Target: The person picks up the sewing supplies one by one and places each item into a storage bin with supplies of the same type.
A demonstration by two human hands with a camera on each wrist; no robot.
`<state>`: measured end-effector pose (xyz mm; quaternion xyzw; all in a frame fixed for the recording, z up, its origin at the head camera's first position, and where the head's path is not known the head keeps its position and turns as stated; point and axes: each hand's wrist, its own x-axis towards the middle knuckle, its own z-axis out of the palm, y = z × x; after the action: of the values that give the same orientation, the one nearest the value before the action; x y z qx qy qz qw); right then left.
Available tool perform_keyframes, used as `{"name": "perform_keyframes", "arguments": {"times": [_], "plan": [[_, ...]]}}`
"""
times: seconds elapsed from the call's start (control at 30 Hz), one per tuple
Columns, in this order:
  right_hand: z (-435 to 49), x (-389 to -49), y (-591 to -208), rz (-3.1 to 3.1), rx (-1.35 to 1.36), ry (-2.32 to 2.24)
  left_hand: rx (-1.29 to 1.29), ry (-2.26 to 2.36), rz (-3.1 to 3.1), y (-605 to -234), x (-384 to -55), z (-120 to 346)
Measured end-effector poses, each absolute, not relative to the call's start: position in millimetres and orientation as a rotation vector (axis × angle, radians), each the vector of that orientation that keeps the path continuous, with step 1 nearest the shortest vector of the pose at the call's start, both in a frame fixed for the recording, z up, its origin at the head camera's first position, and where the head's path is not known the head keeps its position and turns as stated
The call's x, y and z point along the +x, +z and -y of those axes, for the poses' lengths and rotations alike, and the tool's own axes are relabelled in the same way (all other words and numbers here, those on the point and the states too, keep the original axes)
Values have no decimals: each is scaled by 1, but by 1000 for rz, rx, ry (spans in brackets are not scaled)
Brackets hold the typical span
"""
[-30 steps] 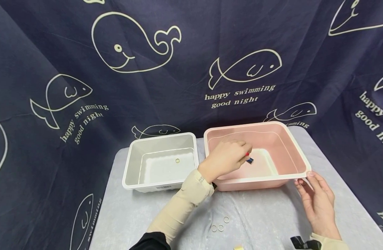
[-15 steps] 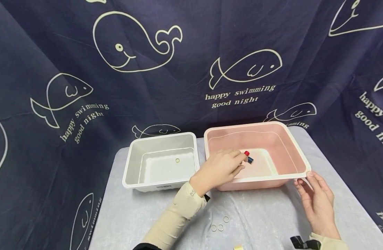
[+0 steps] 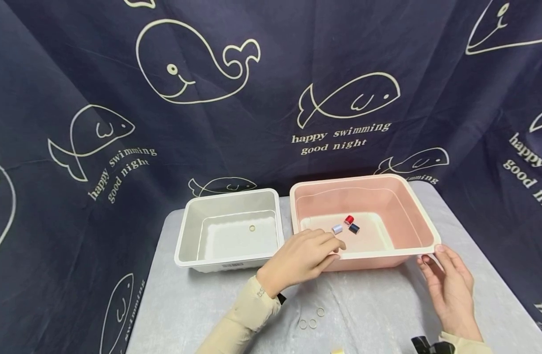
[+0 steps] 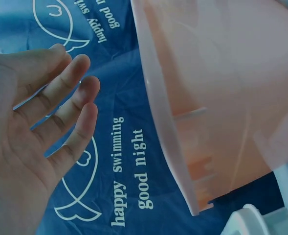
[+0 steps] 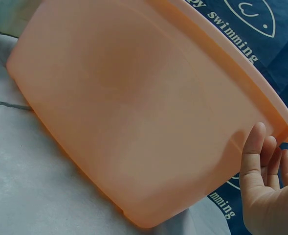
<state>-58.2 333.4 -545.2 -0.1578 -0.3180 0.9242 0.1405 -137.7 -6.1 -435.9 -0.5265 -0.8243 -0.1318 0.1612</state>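
Observation:
Three small thread spools lie on the floor of the pink bin (image 3: 364, 183): a red spool (image 3: 349, 220), a dark blue spool (image 3: 354, 228) and a pale lavender spool (image 3: 337, 229). My left hand (image 3: 303, 256) hovers over the bin's near rim, its fingers loosely bent and holding nothing. In the left wrist view that left hand (image 4: 41, 112) is apart from the bin. At the near right corner my right hand (image 3: 452, 287) holds the bin's rim. The right wrist view has fingers of the right hand (image 5: 268, 181) at this rim, one reaching over it.
A light grey bin (image 3: 182, 236) stands left of the pink one, with one small ring (image 3: 252, 228) inside. Three thin rings (image 3: 313, 323) lie on the grey cloth in front. A yellow piece (image 3: 337, 351) is cut off by the lower edge. A patterned dark blue curtain (image 3: 271, 98) hangs behind.
My left hand has let go of the lavender spool and drawn back left and toward me, uncovering the spools. The right hand stays at the rim.

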Motion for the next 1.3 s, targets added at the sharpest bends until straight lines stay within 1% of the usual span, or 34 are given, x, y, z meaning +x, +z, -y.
{"name": "perform_keyframes", "arguments": {"times": [0.17,0.43,0.87,1.3], "plan": [[-334,-57,-546,870,-410,2687,-1507,-355,2346,-443,-126,12],[-333,-57,-546,860,-394,2695,-1520,-462,2396,-455,-113,17],[-334,-58,-547,859,-412,2688,-1514,-681,2438,-481,-106,27],[-333,-58,-548,859,-397,2683,-1481,-671,2456,-499,-100,32]]}}
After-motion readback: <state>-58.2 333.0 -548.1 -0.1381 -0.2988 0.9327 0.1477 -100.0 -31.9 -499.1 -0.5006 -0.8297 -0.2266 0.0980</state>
